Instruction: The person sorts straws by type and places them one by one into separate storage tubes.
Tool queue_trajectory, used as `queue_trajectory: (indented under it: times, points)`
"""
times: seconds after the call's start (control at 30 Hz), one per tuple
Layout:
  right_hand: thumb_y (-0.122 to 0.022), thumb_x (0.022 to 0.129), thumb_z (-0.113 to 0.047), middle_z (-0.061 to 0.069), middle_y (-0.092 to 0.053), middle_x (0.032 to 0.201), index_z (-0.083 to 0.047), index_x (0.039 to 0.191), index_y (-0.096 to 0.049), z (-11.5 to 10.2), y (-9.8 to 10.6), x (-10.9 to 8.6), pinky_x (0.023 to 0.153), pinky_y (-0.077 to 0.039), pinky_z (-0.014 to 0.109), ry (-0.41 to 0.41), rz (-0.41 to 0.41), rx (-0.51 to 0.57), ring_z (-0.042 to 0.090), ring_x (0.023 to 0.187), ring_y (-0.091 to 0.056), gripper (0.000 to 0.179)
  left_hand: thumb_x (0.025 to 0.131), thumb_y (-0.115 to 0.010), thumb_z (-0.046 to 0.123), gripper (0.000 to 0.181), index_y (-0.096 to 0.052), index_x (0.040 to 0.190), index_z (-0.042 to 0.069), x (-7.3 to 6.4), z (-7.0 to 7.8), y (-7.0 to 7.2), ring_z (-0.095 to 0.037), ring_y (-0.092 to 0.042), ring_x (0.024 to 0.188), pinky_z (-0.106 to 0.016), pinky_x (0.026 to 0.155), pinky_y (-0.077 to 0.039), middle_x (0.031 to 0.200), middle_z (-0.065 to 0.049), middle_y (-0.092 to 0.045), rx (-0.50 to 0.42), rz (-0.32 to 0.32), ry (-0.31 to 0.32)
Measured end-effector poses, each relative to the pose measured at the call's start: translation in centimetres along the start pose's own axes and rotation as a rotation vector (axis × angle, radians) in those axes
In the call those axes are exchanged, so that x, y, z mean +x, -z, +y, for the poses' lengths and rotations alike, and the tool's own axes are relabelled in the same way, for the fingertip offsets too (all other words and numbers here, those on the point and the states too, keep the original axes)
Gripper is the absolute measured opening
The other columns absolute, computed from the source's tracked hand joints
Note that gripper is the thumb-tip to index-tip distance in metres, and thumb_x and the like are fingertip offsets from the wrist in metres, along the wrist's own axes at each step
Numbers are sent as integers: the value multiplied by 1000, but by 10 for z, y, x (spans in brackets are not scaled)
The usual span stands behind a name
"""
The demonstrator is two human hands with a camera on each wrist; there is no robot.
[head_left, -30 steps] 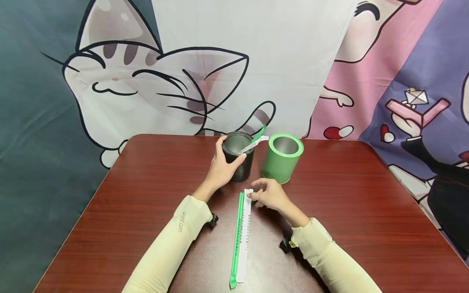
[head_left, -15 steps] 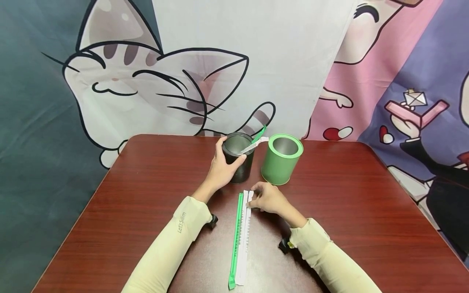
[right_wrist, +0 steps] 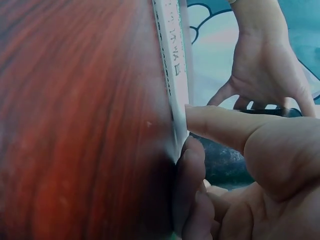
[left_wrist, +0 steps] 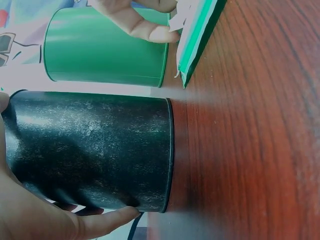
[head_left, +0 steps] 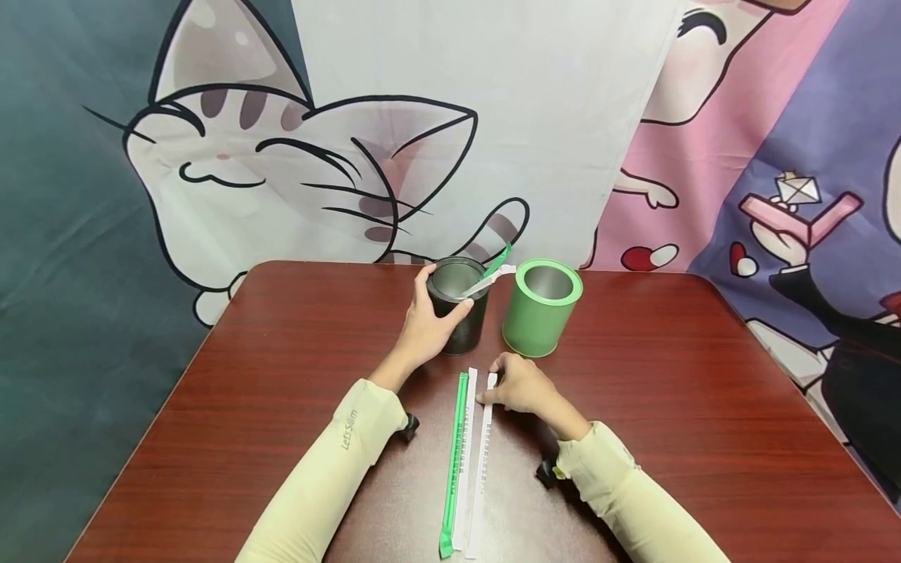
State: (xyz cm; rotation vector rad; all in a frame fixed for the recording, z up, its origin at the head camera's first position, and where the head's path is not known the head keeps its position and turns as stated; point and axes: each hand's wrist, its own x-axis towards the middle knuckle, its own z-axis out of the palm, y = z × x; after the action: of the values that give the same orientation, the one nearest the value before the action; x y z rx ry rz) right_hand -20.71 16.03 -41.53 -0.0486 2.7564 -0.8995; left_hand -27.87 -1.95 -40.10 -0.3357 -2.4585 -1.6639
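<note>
My left hand (head_left: 425, 324) grips the black can (head_left: 464, 332), thumb along its near side, as the left wrist view also shows. Leaning out of the can's mouth are a white paper-wrapped straw (head_left: 489, 280) and a green one (head_left: 497, 262). My right hand (head_left: 524, 387) pinches the far end of a white-wrapped straw (head_left: 483, 453) between thumb and fingers. In the right wrist view, this straw (right_wrist: 172, 65) runs up from the fingertips, low against the table. Left of it lie a second white-wrapped straw (head_left: 464, 453) and a green-wrapped straw (head_left: 454, 469), roughly side by side.
A green can (head_left: 538, 324) stands upright just right of the black can, beyond my right hand. Everything is on a reddish-brown wooden table (head_left: 704, 407). Behind its far edge hangs a cloth (head_left: 563, 117) printed with cartoon cats.
My right hand has drawn one white straw to the right, opening a gap between it and the other white straw, which lay against it. The left hand keeps its grip on the black can.
</note>
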Motion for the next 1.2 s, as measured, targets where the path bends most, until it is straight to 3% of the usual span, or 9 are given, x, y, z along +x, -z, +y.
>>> queue_trajectory:
  times: [0.1, 0.2, 0.37, 0.57, 0.77, 1.0, 1.2]
  points:
    - [-83, 63, -37, 0, -58, 55, -10, 97, -56, 0, 1, -1, 53, -42, 31, -39, 3, -60, 12, 47, -57, 51, 75, -61, 64, 80, -14, 137, 45, 0, 1, 0, -19, -45, 114, -45, 93, -35, 132, 2, -40, 0, -2, -1]
    - [-82, 62, -42, -1, -58, 52, -12, 85, -59, 0, 2, -2, 51, -41, 32, -66, -1, -107, 12, 47, -57, 44, 75, -61, 63, 80, -14, 137, 45, 0, 1, 0, -19, -45, 114, -45, 93, -35, 132, 2, -40, -5, -3, 2]
    - [-83, 63, -35, -2, -56, 46, -13, 65, -59, 0, 3, -6, 47, -41, 30, -32, -10, -97, 13, 45, -57, 33, 76, -61, 62, 80, -14, 138, 44, -1, 1, 0, -19, -45, 115, -45, 94, -35, 132, 1, -41, -10, -4, 2]
    - [-86, 59, -25, -4, -54, 46, -11, 64, -59, 0, 3, -9, 47, -41, 27, 34, 16, -78, 10, 44, -53, 31, 76, -62, 62, 83, -17, 141, 37, 0, 1, 0, -19, -45, 115, -45, 94, -35, 132, 1, -41, -6, 7, 3]
    - [-87, 55, -32, -8, -43, 45, -14, 50, -55, -2, 6, -14, 45, -35, 27, 50, 1, -162, 10, 47, -41, 37, 76, -62, 61, 84, -17, 141, 35, 0, 1, -1, -19, -45, 114, -45, 93, -35, 130, 1, -42, -7, 7, 3]
    - [-83, 62, -23, -7, -50, 41, -15, 52, -58, 3, 7, -16, 45, -39, 25, 73, -60, -85, 9, 42, -52, 29, 76, -62, 60, 84, -17, 141, 34, -1, 0, -1, -19, -45, 115, -45, 93, -35, 131, 1, -41, -9, 3, -3]
    - [-75, 64, -14, -7, -52, 44, -13, 54, -61, 9, 7, -17, 46, -41, 24, 76, -95, -52, 9, 43, -53, 17, 77, -62, 59, 83, -17, 142, 32, 0, 0, 0, -20, -46, 114, -46, 93, -35, 131, 0, -41, -14, 2, -10]
